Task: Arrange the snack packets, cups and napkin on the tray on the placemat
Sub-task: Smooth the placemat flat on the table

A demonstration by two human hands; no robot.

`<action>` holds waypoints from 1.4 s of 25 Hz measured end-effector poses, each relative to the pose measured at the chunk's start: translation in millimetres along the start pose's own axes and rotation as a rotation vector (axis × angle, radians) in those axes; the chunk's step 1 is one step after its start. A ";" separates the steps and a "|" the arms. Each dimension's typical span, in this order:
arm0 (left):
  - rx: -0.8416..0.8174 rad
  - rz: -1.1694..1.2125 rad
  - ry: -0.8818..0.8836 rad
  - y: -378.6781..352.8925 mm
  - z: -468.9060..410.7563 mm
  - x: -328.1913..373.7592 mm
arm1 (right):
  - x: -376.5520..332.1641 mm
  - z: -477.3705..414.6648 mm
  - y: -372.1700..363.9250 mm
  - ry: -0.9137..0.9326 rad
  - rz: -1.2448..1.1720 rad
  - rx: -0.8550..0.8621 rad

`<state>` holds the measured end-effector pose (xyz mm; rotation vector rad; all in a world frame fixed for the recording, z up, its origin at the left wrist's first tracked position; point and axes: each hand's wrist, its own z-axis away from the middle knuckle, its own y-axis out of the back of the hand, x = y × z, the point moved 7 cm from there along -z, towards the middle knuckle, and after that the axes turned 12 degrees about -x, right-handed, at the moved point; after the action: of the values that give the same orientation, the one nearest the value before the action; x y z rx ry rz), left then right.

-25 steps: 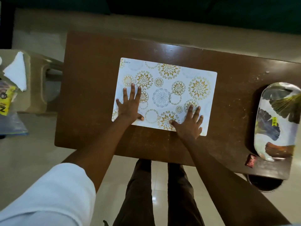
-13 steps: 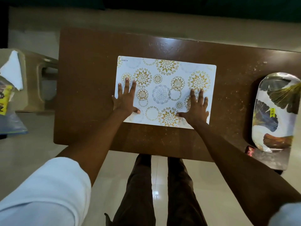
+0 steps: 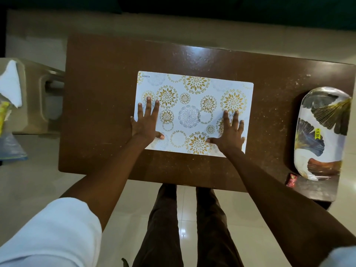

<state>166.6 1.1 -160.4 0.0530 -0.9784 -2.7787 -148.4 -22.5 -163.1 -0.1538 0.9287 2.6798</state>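
A white placemat [image 3: 194,97] with gold and grey flower rings lies flat in the middle of the brown table [image 3: 100,93]. My left hand [image 3: 146,122] presses flat on its left edge, fingers straight. My right hand [image 3: 230,130] presses flat on its near right part, fingers spread. An oval white tray [image 3: 321,135] with a leaf print rests on the table's right end, nothing on it. On a beige stool at the far left lie a white napkin [image 3: 11,83] and a yellow snack packet [image 3: 3,116]. No cups are in view.
A small red packet [image 3: 291,180] lies at the table's near right edge beside the tray. A clear plastic bag [image 3: 9,147] hangs off the stool [image 3: 36,97]. My legs stand against the table's near edge.
My right hand slid from the placemat's near edge up onto its right part. The left hand stayed on the left edge. The placemat shifted a little farther from me.
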 end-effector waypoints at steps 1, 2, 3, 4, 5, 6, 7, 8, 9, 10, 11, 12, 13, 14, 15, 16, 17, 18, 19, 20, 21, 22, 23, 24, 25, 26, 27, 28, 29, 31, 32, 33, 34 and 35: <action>0.005 -0.009 -0.003 -0.2 -0.9 -0.7 | 0.2 0.4 -1.1 -0.004 -0.002 0.001; 0.009 -0.014 -0.003 -0.6 -1.9 -1.3 | 0.4 0.8 -1.9 -0.006 -0.001 0.001; 0.011 -0.017 -0.001 -1.1 -2.6 -1.9 | 0.5 0.8 -2.3 -0.005 0.000 0.000; 0.012 -0.018 0.002 -1.6 -2.9 -2.2 | 0.7 0.8 -2.6 -0.003 0.000 -0.002; 0.013 -0.020 0.004 -1.9 -2.9 -2.3 | 0.8 0.7 -2.5 -0.002 0.000 -0.002; 0.015 -0.021 0.004 -1.7 -3.1 -2.1 | 1.1 0.5 -2.1 -0.001 0.001 0.000; 0.016 -0.021 0.003 -1.3 -3.5 -1.7 | 1.2 0.2 -1.7 -0.002 0.002 0.002; 0.014 -0.020 0.002 -1.4 -3.6 -1.0 | 1.8 0.1 -1.8 -0.002 0.005 0.002; 0.012 -0.016 0.002 -1.8 -3.5 -0.2 | 2.5 0.2 -2.1 -0.002 0.008 0.003; 0.013 -0.011 0.003 -2.0 -3.6 0.4 | 3.2 0.1 -2.4 0.000 0.011 0.005; 0.014 -0.005 0.003 -2.1 -3.7 0.4 | 3.7 -0.5 -2.5 0.002 0.012 0.005; 0.013 0.001 0.002 -2.0 -3.6 0.3 | 3.9 -1.1 -2.6 0.006 0.008 0.004; 0.013 0.009 -0.001 -2.1 -3.4 0.4 | 4.4 -1.5 -2.5 0.008 0.003 0.007; 0.015 0.016 -0.004 -2.2 -3.3 0.8 | 5.2 -1.8 -2.6 0.009 -0.001 0.011; 0.015 0.021 -0.006 -2.2 -3.0 1.2 | 5.9 -2.2 -2.9 0.010 -0.002 0.014; 0.014 0.023 -0.006 -2.1 -2.6 1.5 | 6.6 -2.4 -3.5 0.011 -0.002 0.015; 0.014 0.023 -0.003 -1.5 -2.5 1.2 | 6.8 -2.9 -3.6 0.011 -0.001 0.016; 0.013 0.024 0.000 -0.7 -2.4 0.8 | 6.9 -3.6 -3.4 0.012 -0.001 0.017; 0.009 0.023 0.002 -0.6 -1.5 0.9 | 7.1 -3.9 -3.2 0.012 -0.004 0.016; 0.004 0.020 0.003 -0.9 -0.4 1.2 | 7.1 -3.8 -3.2 0.015 -0.007 0.017; 0.004 0.018 0.001 -1.2 0.3 1.6 | 7.0 -3.6 -3.1 0.018 -0.006 0.021; 0.006 0.021 -0.001 -1.2 0.7 2.2 | 6.9 -3.3 -2.8 0.020 0.000 0.029; 0.008 0.029 -0.004 -1.0 0.8 3.1 | 6.8 -3.0 -2.0 0.020 0.004 0.034; 0.006 0.037 -0.004 -0.5 0.9 4.3 | 6.7 -2.7 -1.3 0.020 0.002 0.037; 0.000 0.042 0.000 0.1 1.2 4.6 | 5.8 -2.2 -0.9 0.021 0.000 0.035; -0.007 0.046 0.004 0.5 1.6 4.9 | 4.8 -1.4 -1.0 0.022 0.000 0.033; -0.013 0.051 0.006 1.5 1.8 6.5 | 4.8 -0.4 0.0 0.021 -0.004 0.032; -0.019 0.054 0.005 3.1 2.2 9.3 | 5.7 0.2 1.9 0.020 -0.014 0.027; -0.021 0.055 0.001 5.2 2.7 14.5 | 7.5 1.2 4.8 0.019 -0.031 0.026; -0.019 0.080 -0.025 11.6 3.2 33.3 | 14.3 4.4 14.5 0.022 -0.060 0.048; -0.010 0.105 -0.049 16.6 2.9 48.3 | 20.5 6.1 21.5 0.021 -0.079 0.066; 0.007 0.128 -0.078 23.0 1.8 65.8 | 27.6 8.1 29.3 0.018 -0.109 0.087; 0.027 0.144 -0.112 30.8 0.8 85.9 | 36.4 10.8 37.8 0.011 -0.146 0.114; 0.040 0.153 -0.160 39.7 0.3 112.1 | 50.0 14.8 48.2 0.001 -0.192 0.151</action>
<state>63.4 -50.8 -132.0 -0.2324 -1.0286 -2.6556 -211.1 -37.0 -133.0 -0.2007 1.0550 2.4250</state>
